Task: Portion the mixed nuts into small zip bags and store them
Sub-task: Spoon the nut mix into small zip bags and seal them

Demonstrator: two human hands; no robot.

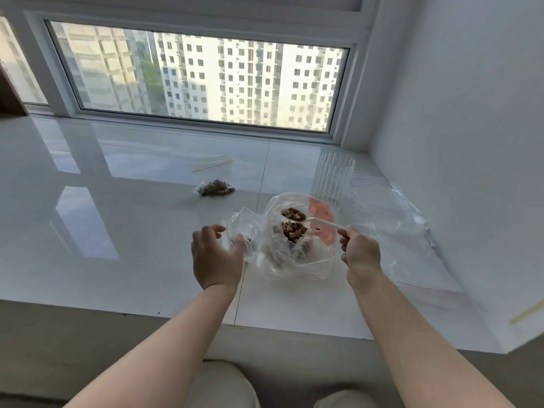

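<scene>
The mixed nuts (294, 231) lie inside a large clear plastic bag (290, 254) that rests on the glossy white sill (132, 231), near its front edge and right of centre. A white plastic spoon (312, 219) carries a heap of nuts in its bowl, held above the nuts in the bag. The right hand (360, 254) pinches the spoon handle at its near end, fingers curled round it. The left hand (216, 257) grips the edge of a small zip bag (243, 228) just left of the large bag; thumb and fingers curl on the plastic, and the small bag appears to be held open, though its clear film makes this hard to confirm. Farther back, left of centre, a filled zip bag (215, 188) of nuts lies flat on the sill. Beyond it lies an unfilled zip bag (212, 164) with a red seal strip. A ribbed clear cup (332, 178) stands upright to the far right of the large bag. Crumpled clear plastic sheeting (391, 219) spreads along the right wall. A window (200, 75) runs along the far side of the sill.
</scene>
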